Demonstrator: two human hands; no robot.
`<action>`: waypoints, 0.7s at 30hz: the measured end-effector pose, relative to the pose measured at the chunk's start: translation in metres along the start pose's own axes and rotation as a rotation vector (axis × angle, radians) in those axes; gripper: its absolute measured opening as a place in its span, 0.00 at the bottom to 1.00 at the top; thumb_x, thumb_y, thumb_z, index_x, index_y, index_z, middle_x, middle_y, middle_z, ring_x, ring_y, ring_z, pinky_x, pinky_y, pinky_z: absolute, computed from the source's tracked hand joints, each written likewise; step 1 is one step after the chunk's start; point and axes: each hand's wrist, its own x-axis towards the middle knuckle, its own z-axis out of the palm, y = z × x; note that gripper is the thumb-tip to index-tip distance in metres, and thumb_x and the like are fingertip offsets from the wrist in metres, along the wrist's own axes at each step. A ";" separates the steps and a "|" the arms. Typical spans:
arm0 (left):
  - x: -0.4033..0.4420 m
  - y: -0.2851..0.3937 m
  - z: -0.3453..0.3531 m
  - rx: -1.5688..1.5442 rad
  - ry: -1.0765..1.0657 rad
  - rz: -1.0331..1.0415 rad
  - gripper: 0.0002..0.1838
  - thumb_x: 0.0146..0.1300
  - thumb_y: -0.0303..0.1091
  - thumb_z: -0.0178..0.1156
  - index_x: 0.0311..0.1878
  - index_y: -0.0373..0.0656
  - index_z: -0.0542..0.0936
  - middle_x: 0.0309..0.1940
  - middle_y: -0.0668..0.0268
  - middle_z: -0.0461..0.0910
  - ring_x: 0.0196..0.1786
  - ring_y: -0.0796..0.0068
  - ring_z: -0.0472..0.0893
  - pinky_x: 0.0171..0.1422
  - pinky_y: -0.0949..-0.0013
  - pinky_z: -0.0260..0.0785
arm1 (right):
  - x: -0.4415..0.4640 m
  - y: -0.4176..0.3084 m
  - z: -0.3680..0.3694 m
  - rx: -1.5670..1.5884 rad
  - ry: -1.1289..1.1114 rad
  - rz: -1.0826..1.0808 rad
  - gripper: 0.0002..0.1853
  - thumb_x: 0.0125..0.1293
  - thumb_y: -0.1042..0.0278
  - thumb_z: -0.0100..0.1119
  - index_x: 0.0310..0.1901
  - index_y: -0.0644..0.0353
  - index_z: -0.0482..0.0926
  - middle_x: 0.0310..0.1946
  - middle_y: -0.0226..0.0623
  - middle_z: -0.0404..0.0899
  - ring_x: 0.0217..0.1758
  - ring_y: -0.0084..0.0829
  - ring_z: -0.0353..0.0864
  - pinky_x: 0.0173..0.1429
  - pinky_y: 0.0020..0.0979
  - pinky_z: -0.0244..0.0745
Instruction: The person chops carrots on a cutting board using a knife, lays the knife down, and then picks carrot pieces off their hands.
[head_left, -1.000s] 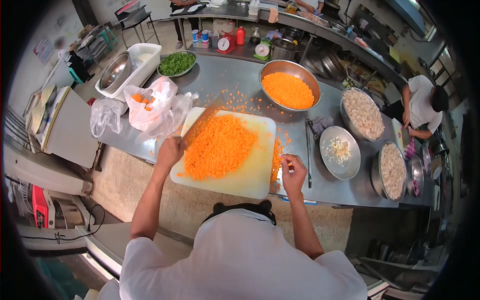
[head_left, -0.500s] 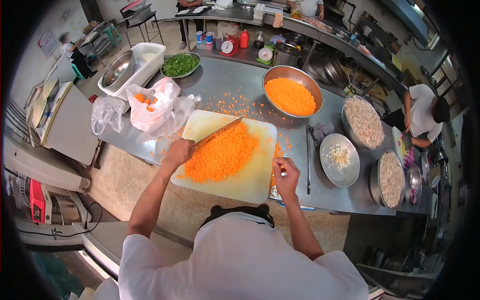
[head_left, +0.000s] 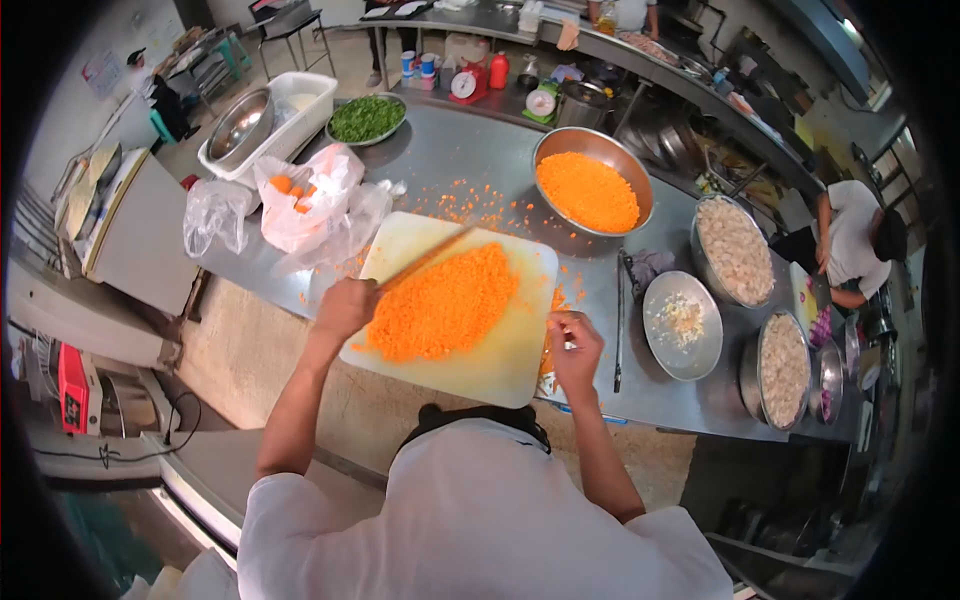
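Observation:
My left hand (head_left: 346, 308) is closed round the handle of a knife (head_left: 425, 256), whose blade slants over the upper left part of a heap of chopped orange pieces (head_left: 440, 305). That heap lies on a white cutting board (head_left: 470, 378). At the board's right edge, my right hand (head_left: 575, 345) has its fingers pinched together; what they hold, if anything, is too small to tell. Orange bits (head_left: 557, 300) are scattered beside that hand. Behind the board stands a metal bowl (head_left: 648, 208) of chopped orange pieces.
Plastic bags (head_left: 325, 200), a white basket (head_left: 318, 90) and a plate of chopped greens (head_left: 366, 119) are at the left. On the right are a bowl with pale bits (head_left: 683, 345), a dark rod (head_left: 619, 330) and bowls of pale chunks (head_left: 735, 250). Another person (head_left: 855, 235) works beyond.
The knife in my left hand has swung from high on the board, down to the heap, and its blade is now slightly off it. My right hand has shifted slightly left.

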 end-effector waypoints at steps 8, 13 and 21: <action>-0.110 -0.011 0.026 -0.001 0.083 -0.444 0.09 0.57 0.32 0.55 0.25 0.37 0.78 0.20 0.48 0.77 0.26 0.46 0.78 0.32 0.49 0.71 | -0.028 0.035 -0.036 -0.113 0.101 0.209 0.04 0.58 0.79 0.60 0.35 0.62 0.81 0.34 0.35 0.81 0.34 0.22 0.78 0.29 0.21 0.73; -0.096 0.070 0.073 -0.200 0.075 -0.401 0.10 0.57 0.28 0.50 0.22 0.34 0.73 0.17 0.46 0.74 0.25 0.44 0.77 0.29 0.48 0.69 | -0.019 0.028 -0.007 -0.064 -0.058 0.168 0.04 0.60 0.78 0.59 0.36 0.62 0.81 0.33 0.35 0.80 0.33 0.22 0.77 0.30 0.21 0.72; -0.069 0.104 0.008 -0.421 -0.001 -0.375 0.10 0.58 0.27 0.49 0.24 0.31 0.71 0.16 0.43 0.71 0.22 0.40 0.73 0.28 0.47 0.65 | 0.018 -0.010 0.047 0.101 -0.158 0.082 0.04 0.61 0.77 0.58 0.37 0.64 0.80 0.35 0.31 0.79 0.35 0.19 0.76 0.33 0.20 0.71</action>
